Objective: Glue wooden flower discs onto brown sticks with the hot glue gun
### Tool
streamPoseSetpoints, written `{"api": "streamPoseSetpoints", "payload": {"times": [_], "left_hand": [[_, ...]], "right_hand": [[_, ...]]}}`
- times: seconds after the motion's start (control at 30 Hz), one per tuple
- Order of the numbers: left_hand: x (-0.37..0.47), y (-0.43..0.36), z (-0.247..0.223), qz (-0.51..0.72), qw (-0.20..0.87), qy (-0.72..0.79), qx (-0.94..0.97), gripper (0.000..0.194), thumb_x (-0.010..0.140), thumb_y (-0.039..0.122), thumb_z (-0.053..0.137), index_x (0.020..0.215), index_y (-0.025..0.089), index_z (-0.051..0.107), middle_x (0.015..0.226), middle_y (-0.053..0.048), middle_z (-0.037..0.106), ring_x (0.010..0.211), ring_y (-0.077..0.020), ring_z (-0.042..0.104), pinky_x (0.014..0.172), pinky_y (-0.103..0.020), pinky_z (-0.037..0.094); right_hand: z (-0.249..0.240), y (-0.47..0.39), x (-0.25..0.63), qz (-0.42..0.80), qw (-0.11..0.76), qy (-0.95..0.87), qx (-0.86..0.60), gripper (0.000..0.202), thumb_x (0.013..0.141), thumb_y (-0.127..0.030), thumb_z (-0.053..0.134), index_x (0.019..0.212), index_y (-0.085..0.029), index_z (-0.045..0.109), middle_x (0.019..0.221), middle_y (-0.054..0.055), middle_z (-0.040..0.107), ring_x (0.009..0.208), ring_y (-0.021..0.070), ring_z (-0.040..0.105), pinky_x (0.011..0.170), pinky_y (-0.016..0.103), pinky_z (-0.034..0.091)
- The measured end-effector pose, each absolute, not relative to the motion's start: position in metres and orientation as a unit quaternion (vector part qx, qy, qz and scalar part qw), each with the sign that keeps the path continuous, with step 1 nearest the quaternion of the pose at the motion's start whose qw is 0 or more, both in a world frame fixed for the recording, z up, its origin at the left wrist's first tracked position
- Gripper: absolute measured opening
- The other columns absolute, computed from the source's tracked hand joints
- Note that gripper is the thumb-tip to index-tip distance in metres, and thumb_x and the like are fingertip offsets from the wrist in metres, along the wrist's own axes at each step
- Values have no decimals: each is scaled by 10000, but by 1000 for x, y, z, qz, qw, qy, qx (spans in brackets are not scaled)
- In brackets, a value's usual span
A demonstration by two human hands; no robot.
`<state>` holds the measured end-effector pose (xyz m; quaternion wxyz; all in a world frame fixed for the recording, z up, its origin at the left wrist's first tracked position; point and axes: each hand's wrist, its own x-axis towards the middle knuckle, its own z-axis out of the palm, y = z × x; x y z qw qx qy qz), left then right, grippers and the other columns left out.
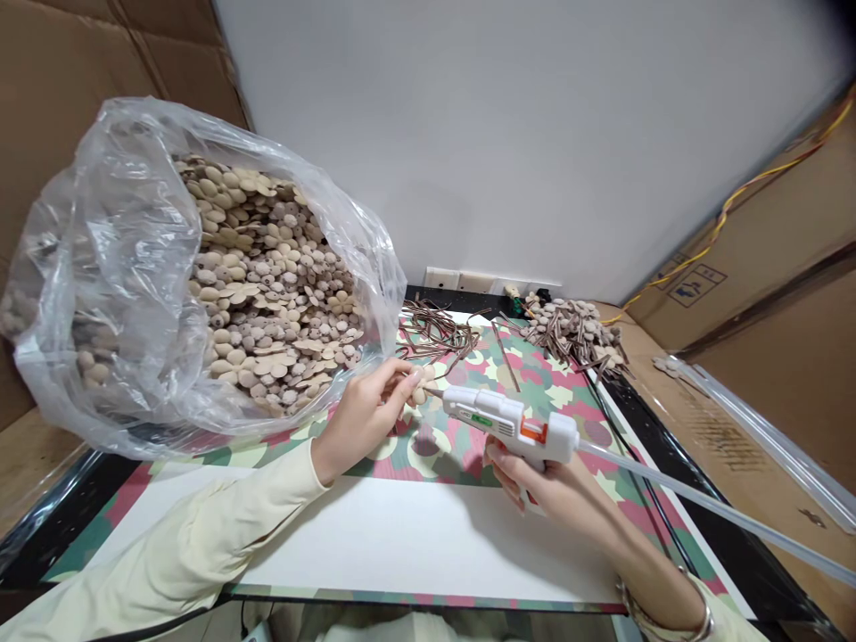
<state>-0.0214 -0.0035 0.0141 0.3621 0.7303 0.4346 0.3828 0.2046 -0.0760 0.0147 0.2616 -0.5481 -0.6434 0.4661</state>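
Between the thumb and fingers of my left hand (371, 410) is a small beige flower piece (423, 382), held over the patterned mat. My right hand (528, 473) grips a white hot glue gun (491, 412) by its handle. The gun's nozzle points left and meets the flower piece or is very close to it; I cannot tell which. A long clear glue stick (709, 495) runs out of the gun's back toward the lower right. To the left, a clear plastic bag (134, 250) lies open, full of beige and greyish flower pieces (274, 267).
Thin brown stems (434, 328) lie in a heap beyond my left hand. A pile of flowers with stems (575, 330) is at the back right. White paper (374, 544) covers the table's near part. Spare glue sticks (776, 437) rest on cardboard at right, near a black cable (621, 437).
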Motion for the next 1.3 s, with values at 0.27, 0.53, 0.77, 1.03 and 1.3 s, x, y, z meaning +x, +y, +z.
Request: {"api": "streamPoseSetpoints", "payload": {"times": [0.27,0.53,0.77,1.03,1.3], "left_hand": [[-22,-3,14,391,355,433,731,233,880,383,434,918,195,565,715,0,670,502,-106,555,475,-200,424],[-21,-4,14,394,376,440,714,222,877,386,451,910,198,564,716,6,670,486,-93,548,478,-194,429],[-21,-3,14,407,385,430,708,231,873,389,455,908,188,562,712,-7,664,502,-102,563,457,-193,427],[-19,-5,14,415,383,434,702,225,875,388,452,914,192,554,702,-4,654,505,-102,571,459,-189,429],[-19,-5,14,422,379,437,698,221,877,387,454,934,196,551,743,-7,671,502,-92,573,461,-180,428]], "right_hand": [[18,-77,202,461,269,-648,-543,240,894,-316,402,714,-178,481,493,-38,444,480,109,435,544,241,356],[16,-76,203,460,263,-645,-550,282,896,-318,397,659,-181,463,496,-38,453,505,113,463,586,244,369],[17,-78,203,466,260,-639,-554,308,888,-342,397,627,-186,447,509,-28,452,513,119,462,562,244,362],[15,-78,203,468,259,-634,-558,260,881,-289,403,646,-187,449,508,-39,453,509,112,454,569,239,354],[19,-78,203,472,267,-641,-544,221,881,-240,388,679,-184,458,509,-39,437,506,110,438,564,240,349]]}}
